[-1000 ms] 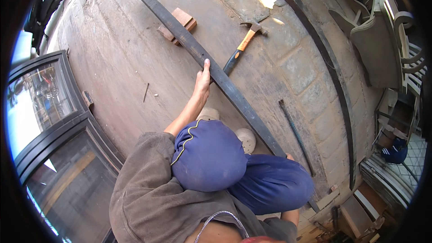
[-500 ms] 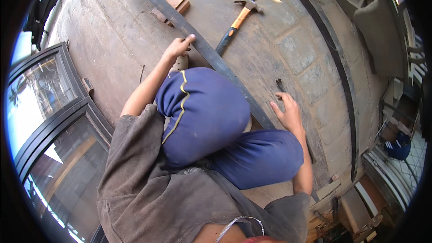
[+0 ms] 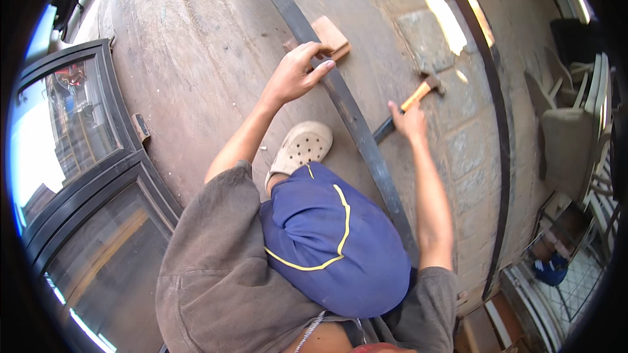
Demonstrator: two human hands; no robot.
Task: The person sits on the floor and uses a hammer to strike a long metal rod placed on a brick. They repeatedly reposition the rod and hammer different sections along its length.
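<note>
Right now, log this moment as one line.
left hand: over dark bar | right hand: on hammer handle | reddish block: beneath bar

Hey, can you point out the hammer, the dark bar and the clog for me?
Hammer [image 3: 415, 97]: head view, on the orange part of its handle.
Dark bar [image 3: 352, 117]: head view, on the middle of its upper face.
Clog [image 3: 306, 142]: head view, on its top.
</note>
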